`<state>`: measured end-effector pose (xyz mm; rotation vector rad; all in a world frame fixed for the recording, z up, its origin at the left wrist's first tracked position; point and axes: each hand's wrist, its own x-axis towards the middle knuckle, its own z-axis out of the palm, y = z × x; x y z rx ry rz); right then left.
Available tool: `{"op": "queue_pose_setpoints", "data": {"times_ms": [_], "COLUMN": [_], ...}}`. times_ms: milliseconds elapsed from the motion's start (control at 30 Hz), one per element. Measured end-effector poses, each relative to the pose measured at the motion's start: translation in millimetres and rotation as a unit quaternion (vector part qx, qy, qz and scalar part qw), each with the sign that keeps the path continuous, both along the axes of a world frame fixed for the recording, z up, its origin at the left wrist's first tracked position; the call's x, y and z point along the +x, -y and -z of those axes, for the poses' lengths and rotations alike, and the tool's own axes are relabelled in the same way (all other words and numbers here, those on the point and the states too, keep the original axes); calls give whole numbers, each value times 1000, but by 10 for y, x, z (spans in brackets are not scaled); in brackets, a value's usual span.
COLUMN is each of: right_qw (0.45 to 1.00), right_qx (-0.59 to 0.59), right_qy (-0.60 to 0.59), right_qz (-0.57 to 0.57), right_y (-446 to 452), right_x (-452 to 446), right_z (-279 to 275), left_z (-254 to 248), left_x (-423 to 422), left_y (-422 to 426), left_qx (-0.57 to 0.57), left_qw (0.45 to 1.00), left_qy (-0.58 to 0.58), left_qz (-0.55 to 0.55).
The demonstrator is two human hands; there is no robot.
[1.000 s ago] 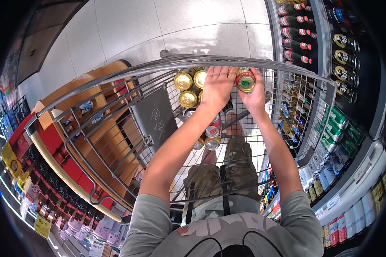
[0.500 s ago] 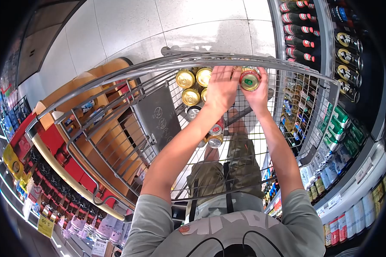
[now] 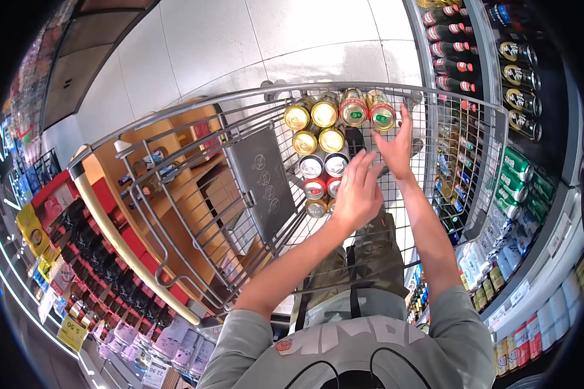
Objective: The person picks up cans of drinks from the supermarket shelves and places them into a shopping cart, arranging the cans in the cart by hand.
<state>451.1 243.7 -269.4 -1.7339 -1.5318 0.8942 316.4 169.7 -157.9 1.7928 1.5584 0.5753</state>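
Note:
A metal shopping cart [image 3: 428, 136] holds several upright cans in two columns, with two more at the far side. Gold-topped cans [image 3: 296, 118] stand at the far left, above silver-topped ones [image 3: 311, 166] and red ones [image 3: 315, 188]. Two cans with green tabs, one [image 3: 354, 113] beside the other [image 3: 382, 117], stand to their right. My right hand [image 3: 396, 146] is open just below and right of the rightmost can, its fingers spread. Over the cart's middle hangs my left hand [image 3: 360, 191], open and empty, partly covering the lower right cans.
A grey panel [image 3: 263, 178] forms the cart's left inner side, with the pale handle [image 3: 126, 249] beyond it. Shelves of bottles [image 3: 451, 48] and green cans [image 3: 516, 165] line the right. A wooden display [image 3: 104, 162] stands left. Pale floor tiles [image 3: 318, 26] lie ahead.
Both hands have come off the green-tabbed cans, which now stand side by side. My left hand has moved down toward me and uncovered them. The cart appears slightly further right in view.

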Motion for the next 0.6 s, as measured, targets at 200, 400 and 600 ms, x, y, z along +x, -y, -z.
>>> {"op": "queue_pose_setpoints", "data": {"times_ms": [200,400,600], "right_qw": [999,988,937], "right_qx": [-8,-107,-129], "right_qy": [1,47,143], "right_qz": [40,-105,-291], "right_y": [394,1198,2277], "right_x": [88,359,593], "right_z": [-192,-765,-1758], "left_z": [-482,-1036,-1249], "left_x": [-149,-359,-648], "left_y": [632,1411,2112], "left_qx": [-161,-224,-227], "left_qw": [984,971,964], "left_qy": [28,-6,-90], "left_qz": [69,83,109]}}
